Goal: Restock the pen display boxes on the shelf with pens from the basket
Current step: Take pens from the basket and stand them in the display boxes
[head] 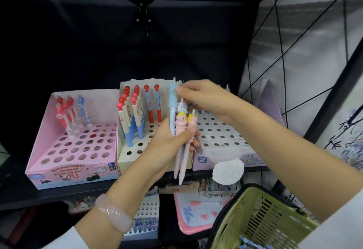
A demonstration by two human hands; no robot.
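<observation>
My left hand (pixel 169 142) grips a bundle of pens (pixel 182 131), pink and blue ones with soft figure grips, tips pointing down in front of the shelf. My right hand (pixel 204 97) pinches the top of the light blue pen (pixel 173 95) in that bundle. Three display boxes stand on the shelf: a pink box (pixel 64 172) at the left with a few pens, a cream box (pixel 125 162) in the middle with red-topped pens (pixel 135 111), and a lilac box (pixel 225 136) at the right with mostly bare holes. The green basket (pixel 261 215) hangs at lower right.
A black shelf board (pixel 59 193) carries the boxes; a round white tag (pixel 227 172) hangs off the lilac box front. Below the shelf are more stationery boxes (pixel 145 221) and a pink board (pixel 198 211). A black wire frame (pixel 332 95) stands at the right.
</observation>
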